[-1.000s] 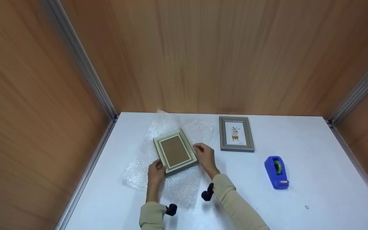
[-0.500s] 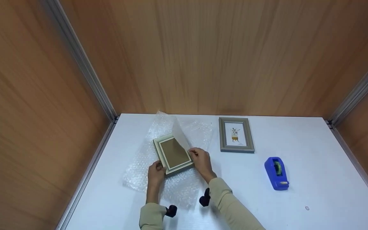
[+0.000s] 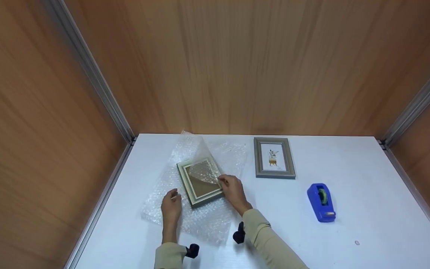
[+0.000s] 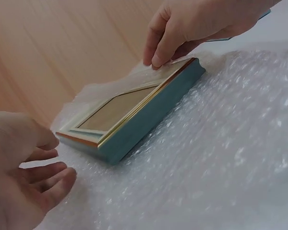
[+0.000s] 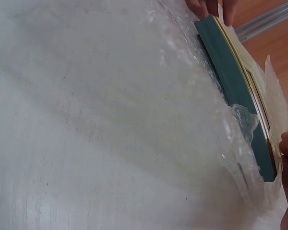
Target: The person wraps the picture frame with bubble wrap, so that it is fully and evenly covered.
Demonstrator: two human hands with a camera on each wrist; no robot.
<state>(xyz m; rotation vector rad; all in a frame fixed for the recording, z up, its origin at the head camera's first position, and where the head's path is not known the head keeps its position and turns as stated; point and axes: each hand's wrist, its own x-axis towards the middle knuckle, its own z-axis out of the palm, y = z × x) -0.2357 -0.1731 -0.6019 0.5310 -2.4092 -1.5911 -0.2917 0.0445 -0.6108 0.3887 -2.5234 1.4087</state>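
A picture frame [image 3: 186,183] with a pale moulding and a brown panel lies tilted on a sheet of bubble wrap [image 3: 209,228]. My right hand [image 3: 235,192] pinches a corner of the wrap, folded over the upper right part of the frame. In the left wrist view, that right hand [image 4: 194,24] is above the frame's far edge, and the frame's blue-green side [image 4: 149,115] shows. Beside the frame's lower left, my left hand [image 3: 171,207] has loosely bent fingers and holds nothing. The right wrist view catches the frame's long side [image 5: 230,72] partly under the wrap.
At the back, a second picture frame [image 3: 274,157] with a plant print lies flat on the white table [image 3: 357,179]. A blue tape dispenser [image 3: 321,203] stands to the right. Nearer the front is a small round spot [image 3: 357,243]. Wooden panels [image 3: 222,67] close in the back and sides.
My right hand has drawn the bubble wrap's right side leftward over the frame. The left hand has let go of the frame's lower left corner and moved a little left.
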